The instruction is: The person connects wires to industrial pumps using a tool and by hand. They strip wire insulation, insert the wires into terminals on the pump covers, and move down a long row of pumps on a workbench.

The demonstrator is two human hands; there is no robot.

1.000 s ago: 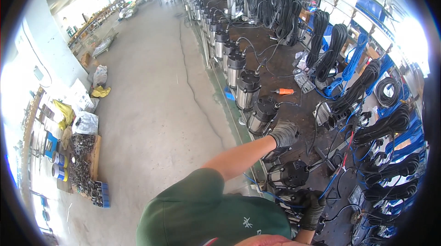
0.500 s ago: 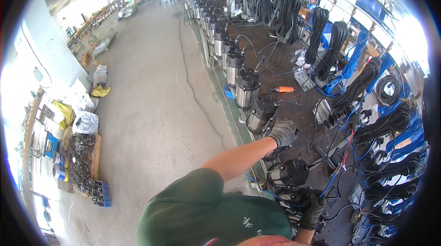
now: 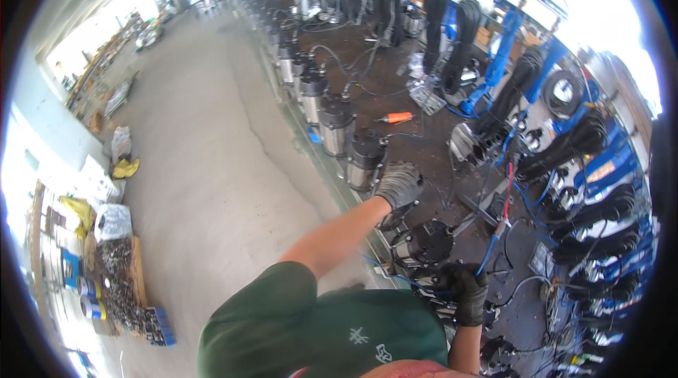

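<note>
My left hand [image 3: 400,185], in a grey striped glove, is curled over the top of a metal-and-black pump [image 3: 394,220] at the bench edge. Its fingers are closed around the pump's dark upper part, mostly hiding it. Nearer to me stands another pump [image 3: 422,242] with a round black top. My right hand [image 3: 469,294], gloved too, is bent closed low by my body, beside a dark pump part. A blue hose [image 3: 487,256] with a red section runs down to it. What its fingers hold is hidden.
A row of pumps [image 3: 335,123] lines the bench edge into the distance. An orange tool [image 3: 396,117] lies on the dark bench top [image 3: 381,67]. Coiled black cables [image 3: 561,148] and blue cables [image 3: 503,46] hang along the right. Bags [image 3: 113,222] and a blue crate [image 3: 162,326] are across the floor.
The whole view has shifted, so bench and pumps appear further left. My left hand stays on the same pump; my right hand remains low beside the nearer pumps.
</note>
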